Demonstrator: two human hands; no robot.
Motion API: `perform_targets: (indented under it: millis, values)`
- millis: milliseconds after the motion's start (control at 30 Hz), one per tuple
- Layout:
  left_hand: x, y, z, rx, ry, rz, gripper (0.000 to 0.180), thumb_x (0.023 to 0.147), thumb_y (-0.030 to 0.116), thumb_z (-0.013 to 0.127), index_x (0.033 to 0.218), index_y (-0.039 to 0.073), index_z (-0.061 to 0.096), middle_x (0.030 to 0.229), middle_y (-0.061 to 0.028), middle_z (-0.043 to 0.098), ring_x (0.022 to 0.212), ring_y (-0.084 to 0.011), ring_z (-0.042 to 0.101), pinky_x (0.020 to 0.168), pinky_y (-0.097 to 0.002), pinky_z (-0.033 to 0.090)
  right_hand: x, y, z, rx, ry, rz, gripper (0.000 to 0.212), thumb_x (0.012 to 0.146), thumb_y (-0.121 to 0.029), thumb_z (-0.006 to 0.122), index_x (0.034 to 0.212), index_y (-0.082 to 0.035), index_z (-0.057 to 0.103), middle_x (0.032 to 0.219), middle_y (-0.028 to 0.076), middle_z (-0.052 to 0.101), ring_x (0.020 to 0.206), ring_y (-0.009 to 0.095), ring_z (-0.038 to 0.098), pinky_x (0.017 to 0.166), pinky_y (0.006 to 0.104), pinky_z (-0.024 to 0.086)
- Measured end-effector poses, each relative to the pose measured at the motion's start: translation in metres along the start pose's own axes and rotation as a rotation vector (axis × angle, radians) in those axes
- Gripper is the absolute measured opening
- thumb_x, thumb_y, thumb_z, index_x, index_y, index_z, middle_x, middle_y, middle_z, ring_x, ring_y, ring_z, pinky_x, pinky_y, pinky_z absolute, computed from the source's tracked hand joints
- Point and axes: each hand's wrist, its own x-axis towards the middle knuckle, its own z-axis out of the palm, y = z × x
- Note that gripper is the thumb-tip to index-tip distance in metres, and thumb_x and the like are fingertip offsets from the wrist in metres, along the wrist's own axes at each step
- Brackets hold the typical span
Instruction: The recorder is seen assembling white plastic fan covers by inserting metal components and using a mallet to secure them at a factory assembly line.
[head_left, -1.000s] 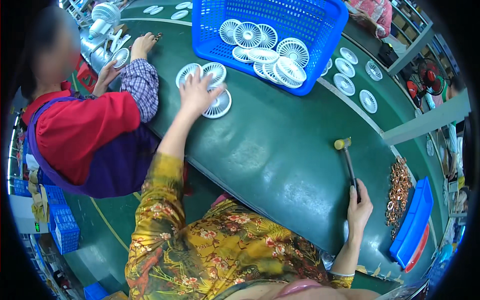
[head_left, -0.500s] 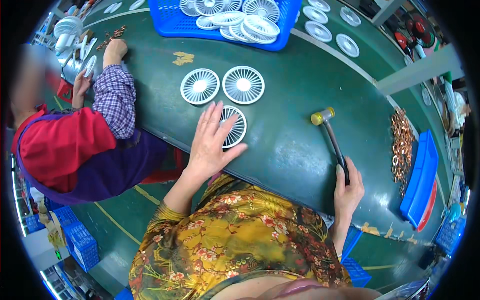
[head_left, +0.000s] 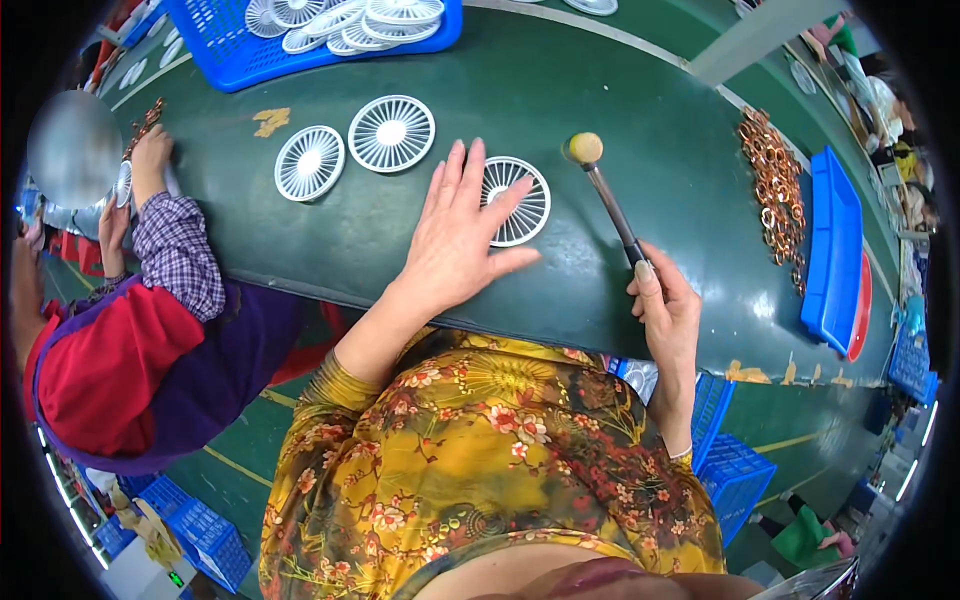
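Observation:
Fingers spread, my left hand (head_left: 455,235) lies partly over a round white slotted plastic grille (head_left: 522,212) on the green table, hiding its left side. In my right hand (head_left: 668,300) is the dark handle of a mallet (head_left: 612,205), its yellow head (head_left: 585,148) pointing away from me, to the right of that grille. Two more white grilles sit farther off to the left: one grille (head_left: 392,134) behind my left fingers and another grille (head_left: 310,163) beside it.
A blue basket (head_left: 235,72) heaped with white grilles stands at the far left. Copper-coloured rings (head_left: 772,180) lie in a pile at the right, beside a blue tray (head_left: 832,255) and a red dish (head_left: 860,310). A co-worker in a checked sleeve (head_left: 180,250) works at the left.
The view has shifted right. My left hand and the grille under it have moved right, away from the other two. My right hand has lifted the mallet, its head now tilted up.

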Motion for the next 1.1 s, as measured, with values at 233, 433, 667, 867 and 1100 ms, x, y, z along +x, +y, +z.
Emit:
perform_targets:
  millis: [233,433,667,867,1100]
  values:
    - [0.012,-0.012,-0.001,-0.14,0.017,-0.06,0.083,0.074,0.034,0.078,0.14,0.002,0.038,0.138,-0.0218,0.044,0.131,-0.0386,0.039,0.109,-0.0452,0.032,-0.017,-0.066,-0.011,0.13,-0.023,-0.189,0.032,0.097,-0.009,0.046,0.126,-0.001,0.057,0.073,0.0,0.057,0.057,0.002,0.046,0.051,0.0161,0.036]
    - [0.019,-0.006,-0.002,-0.303,-0.005,-0.201,0.107,0.066,0.03,0.083,0.146,0.0,0.018,0.136,-0.0235,0.045,0.126,-0.0408,0.042,0.11,-0.0466,0.03,-0.002,-0.032,0.009,-0.605,-0.267,-0.348,0.034,0.093,-0.017,0.056,0.128,-0.014,0.056,0.087,0.021,0.066,0.073,0.04,0.064,0.063,0.0444,0.052]
    - [0.021,-0.051,-0.042,-0.081,0.261,-0.06,0.1,0.068,0.03,0.082,0.145,0.0,0.026,0.143,-0.0259,0.037,0.136,-0.0418,0.031,0.111,-0.0488,0.026,-0.015,-0.047,-0.003,-0.363,-0.247,-0.163,0.032,0.094,-0.014,0.057,0.124,-0.006,0.059,0.112,0.021,0.064,0.098,0.036,0.065,0.079,0.0382,0.053]
    - [0.036,-0.097,-0.049,0.121,0.089,-0.158,0.104,0.063,0.034,0.084,0.145,0.005,0.027,0.137,-0.0245,0.044,0.132,-0.0446,0.034,0.112,-0.0534,0.021,-0.015,-0.035,0.012,-0.391,-0.421,-0.226,0.029,0.093,-0.018,0.058,0.121,-0.011,0.062,0.102,0.02,0.066,0.085,0.037,0.067,0.073,0.0404,0.053]
    - [0.014,-0.049,-0.029,-0.212,-0.054,-0.207,0.117,0.057,0.025,0.087,0.149,0.013,0.017,0.139,-0.0201,0.039,0.13,-0.0378,0.038,0.114,-0.05,0.022,-0.003,-0.078,0.01,-0.225,-0.197,-0.238,0.034,0.094,-0.011,0.057,0.126,-0.002,0.056,0.098,0.016,0.069,0.076,0.027,0.069,0.069,0.03,0.052]
